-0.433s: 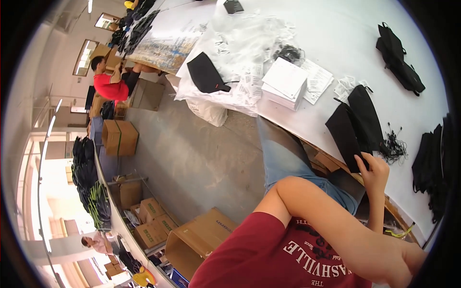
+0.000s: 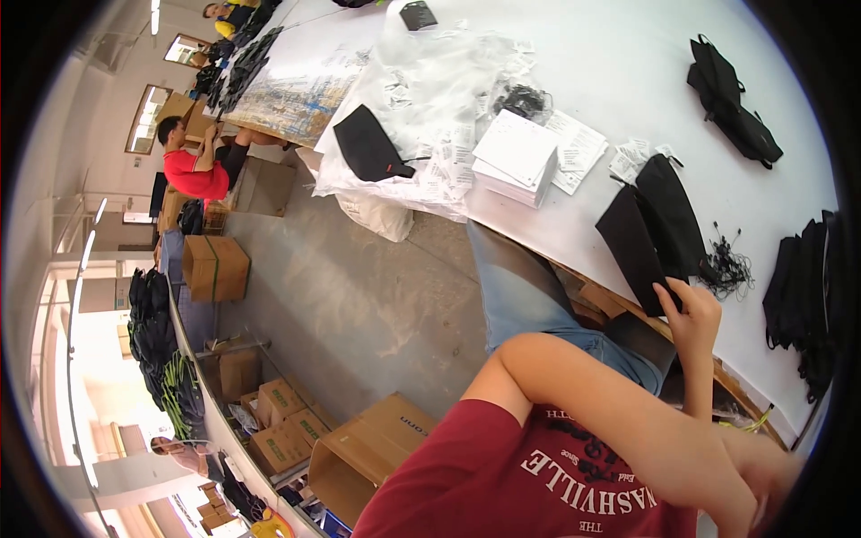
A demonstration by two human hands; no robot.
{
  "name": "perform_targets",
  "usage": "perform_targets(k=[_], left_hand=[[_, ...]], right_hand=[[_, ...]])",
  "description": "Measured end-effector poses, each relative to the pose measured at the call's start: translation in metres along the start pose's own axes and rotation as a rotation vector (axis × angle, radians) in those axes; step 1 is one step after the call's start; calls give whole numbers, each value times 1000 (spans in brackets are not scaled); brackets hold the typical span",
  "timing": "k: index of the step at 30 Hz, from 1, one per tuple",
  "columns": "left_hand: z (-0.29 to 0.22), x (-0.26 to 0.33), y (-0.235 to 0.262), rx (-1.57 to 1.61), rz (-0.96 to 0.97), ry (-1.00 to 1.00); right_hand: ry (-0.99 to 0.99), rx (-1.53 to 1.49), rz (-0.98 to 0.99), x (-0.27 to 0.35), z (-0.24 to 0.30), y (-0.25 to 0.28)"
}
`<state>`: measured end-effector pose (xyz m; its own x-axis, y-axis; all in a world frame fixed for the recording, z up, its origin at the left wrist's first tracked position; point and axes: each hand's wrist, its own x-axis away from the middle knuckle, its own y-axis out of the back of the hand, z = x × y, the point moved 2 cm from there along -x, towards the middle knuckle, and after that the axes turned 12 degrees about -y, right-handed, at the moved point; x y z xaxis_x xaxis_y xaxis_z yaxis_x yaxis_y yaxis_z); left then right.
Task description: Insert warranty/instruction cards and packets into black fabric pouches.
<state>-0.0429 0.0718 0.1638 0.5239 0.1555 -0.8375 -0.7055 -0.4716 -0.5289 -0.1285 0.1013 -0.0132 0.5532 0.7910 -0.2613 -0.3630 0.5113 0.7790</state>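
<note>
Right hand [image 2: 696,314] is pinching a panel [image 2: 633,247] just ahead of it; left hand [image 2: 769,462] is a blur, can't tell its grip. Panel's probably unfinished, no clue about the pile [image 2: 803,305] farther right.

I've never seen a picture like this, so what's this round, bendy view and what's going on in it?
No machine here: a person works with two bare hands. A wide fisheye camera on their head looks down, bending straight edges. The right hand holds the edge of a black panel. The left arm crosses the body; the left hand is too blurred to tell what it holds. The white table carries stacked white papers, a tangle of black cords and other black items.
</note>
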Motion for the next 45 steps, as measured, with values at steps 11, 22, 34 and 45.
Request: perform_targets(k=[11, 22, 34, 45], left_hand=[[-74, 198, 102, -1078, -1266, -25], [-65, 209, 112, -533, -1448, -15], [-66, 195, 103, -772, -1314, 104], [-60, 187, 94, -642, -1233, 337]], right_hand=[[-51, -282, -136, 3, 32, 21], [-140, -451, -116, 13, 32, 18], [-320, -665, 111, 13, 5, 12], [-338, -883, -50, -31, 24, 32]])
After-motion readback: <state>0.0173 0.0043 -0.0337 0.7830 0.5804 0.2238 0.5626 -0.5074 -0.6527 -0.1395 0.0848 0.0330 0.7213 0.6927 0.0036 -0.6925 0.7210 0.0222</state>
